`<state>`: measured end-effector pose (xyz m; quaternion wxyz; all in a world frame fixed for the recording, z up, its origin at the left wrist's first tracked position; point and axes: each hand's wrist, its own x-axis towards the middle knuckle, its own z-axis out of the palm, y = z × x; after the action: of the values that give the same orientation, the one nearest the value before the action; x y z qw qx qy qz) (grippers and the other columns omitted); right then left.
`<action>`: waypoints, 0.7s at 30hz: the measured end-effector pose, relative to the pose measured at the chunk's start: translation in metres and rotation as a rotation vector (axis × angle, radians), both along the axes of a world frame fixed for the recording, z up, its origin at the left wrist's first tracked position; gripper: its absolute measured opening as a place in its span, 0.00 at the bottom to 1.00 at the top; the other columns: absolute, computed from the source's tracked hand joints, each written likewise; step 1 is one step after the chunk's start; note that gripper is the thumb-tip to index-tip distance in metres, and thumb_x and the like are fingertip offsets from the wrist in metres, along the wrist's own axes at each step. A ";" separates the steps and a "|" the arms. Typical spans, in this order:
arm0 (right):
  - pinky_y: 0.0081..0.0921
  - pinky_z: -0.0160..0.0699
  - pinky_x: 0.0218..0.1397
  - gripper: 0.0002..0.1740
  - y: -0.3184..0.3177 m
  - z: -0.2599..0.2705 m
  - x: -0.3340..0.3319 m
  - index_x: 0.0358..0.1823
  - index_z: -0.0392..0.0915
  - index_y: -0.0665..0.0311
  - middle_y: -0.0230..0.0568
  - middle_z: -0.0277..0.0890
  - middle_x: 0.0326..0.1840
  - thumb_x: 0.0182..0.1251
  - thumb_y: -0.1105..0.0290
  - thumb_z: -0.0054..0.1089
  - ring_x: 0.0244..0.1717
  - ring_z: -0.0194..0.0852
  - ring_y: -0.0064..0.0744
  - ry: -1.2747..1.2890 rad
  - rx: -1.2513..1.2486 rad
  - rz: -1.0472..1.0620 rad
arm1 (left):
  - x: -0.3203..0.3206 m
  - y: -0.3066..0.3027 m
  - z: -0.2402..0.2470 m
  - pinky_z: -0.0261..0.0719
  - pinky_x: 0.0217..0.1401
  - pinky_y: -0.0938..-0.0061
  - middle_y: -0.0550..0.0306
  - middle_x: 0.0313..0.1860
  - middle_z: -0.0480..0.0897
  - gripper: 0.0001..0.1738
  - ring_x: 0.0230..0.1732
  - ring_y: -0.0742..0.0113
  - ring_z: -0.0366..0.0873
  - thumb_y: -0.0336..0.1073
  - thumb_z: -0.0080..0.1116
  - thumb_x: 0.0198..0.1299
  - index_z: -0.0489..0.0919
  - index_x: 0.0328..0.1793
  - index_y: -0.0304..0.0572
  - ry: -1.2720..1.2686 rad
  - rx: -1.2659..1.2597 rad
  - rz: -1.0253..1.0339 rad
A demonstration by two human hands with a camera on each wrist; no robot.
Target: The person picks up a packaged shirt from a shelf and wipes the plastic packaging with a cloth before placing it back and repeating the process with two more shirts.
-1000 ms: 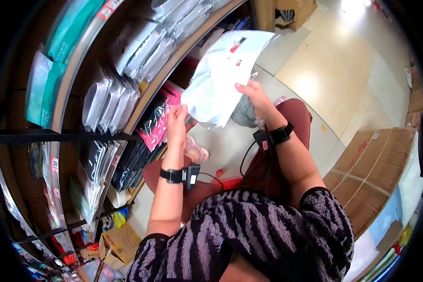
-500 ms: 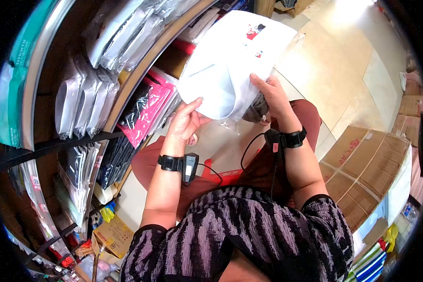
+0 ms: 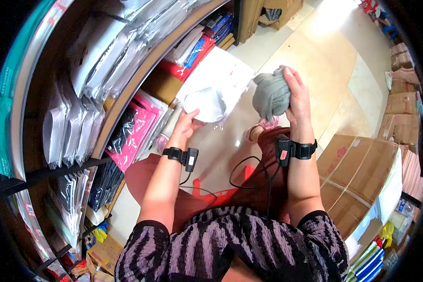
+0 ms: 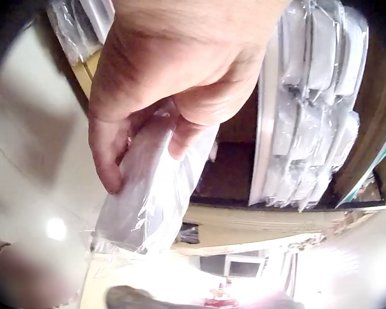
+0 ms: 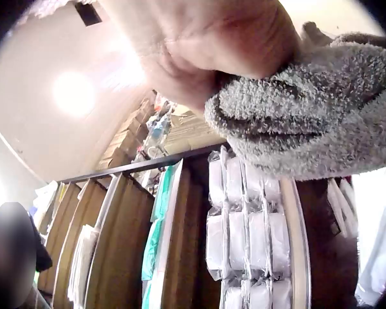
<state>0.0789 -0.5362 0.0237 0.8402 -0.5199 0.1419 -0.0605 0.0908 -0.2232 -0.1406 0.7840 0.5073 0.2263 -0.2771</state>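
Shelving (image 3: 132,84) sweeps down the frame's left, and at upper centre the plastic-wrapped white garment (image 3: 216,70) has its lower edge pinched in the left hand's (image 3: 187,124) fingers, while the right hand's (image 3: 300,96) curl round a bunched grey towel (image 3: 270,94).

Pkt (image 3: 223,63) white, cloth (image 3: 271,94) grey, top (image 3: 230,230) striped blk & mauve-grey, trousers (image 3: 144,176) reddish-brn, wrist straps (image 3: 307,150) blk.
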 end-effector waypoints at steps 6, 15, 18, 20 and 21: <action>0.24 0.71 0.52 0.17 0.024 -0.017 0.007 0.48 0.77 0.67 0.33 0.78 0.44 0.67 0.60 0.56 0.45 0.73 0.23 0.048 -0.374 0.556 | 0.019 -0.027 -0.064 0.80 0.46 0.46 0.51 0.58 0.73 0.27 0.52 0.49 0.76 0.34 0.56 0.62 0.62 0.67 0.53 0.148 -0.040 -0.074; 0.32 0.74 0.46 0.16 0.055 -0.030 0.005 0.46 0.75 0.67 0.49 0.79 0.38 0.64 0.62 0.59 0.40 0.77 0.38 0.007 -0.452 1.051 | 0.061 -0.080 -0.151 0.76 0.49 0.42 0.50 0.60 0.70 0.32 0.54 0.47 0.74 0.33 0.57 0.60 0.57 0.69 0.55 0.204 -0.013 -0.173; 0.37 0.74 0.45 0.16 0.049 -0.026 0.009 0.45 0.75 0.66 0.53 0.78 0.38 0.64 0.60 0.57 0.41 0.77 0.51 0.064 -0.517 1.111 | 0.075 -0.102 -0.169 0.77 0.48 0.45 0.50 0.59 0.71 0.30 0.55 0.49 0.74 0.34 0.57 0.61 0.59 0.68 0.53 0.224 0.066 -0.200; 0.38 0.75 0.45 0.17 0.046 -0.029 0.013 0.45 0.75 0.66 0.53 0.79 0.38 0.64 0.60 0.57 0.41 0.78 0.50 0.084 -0.534 1.117 | 0.082 -0.105 -0.204 0.78 0.48 0.44 0.49 0.61 0.70 0.32 0.59 0.49 0.70 0.33 0.59 0.58 0.59 0.68 0.53 0.256 0.002 -0.226; 0.38 0.75 0.45 0.17 0.044 -0.030 0.014 0.45 0.75 0.66 0.52 0.79 0.37 0.65 0.59 0.57 0.41 0.78 0.50 0.095 -0.539 1.119 | 0.082 -0.109 -0.206 0.77 0.49 0.43 0.49 0.61 0.69 0.33 0.59 0.49 0.70 0.33 0.60 0.58 0.59 0.68 0.51 0.270 -0.006 -0.210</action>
<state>0.0928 -0.4919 -0.0063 0.5765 -0.7114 -0.1348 0.3785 0.1726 -0.3325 -0.3469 0.7148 0.4838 0.2745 -0.4238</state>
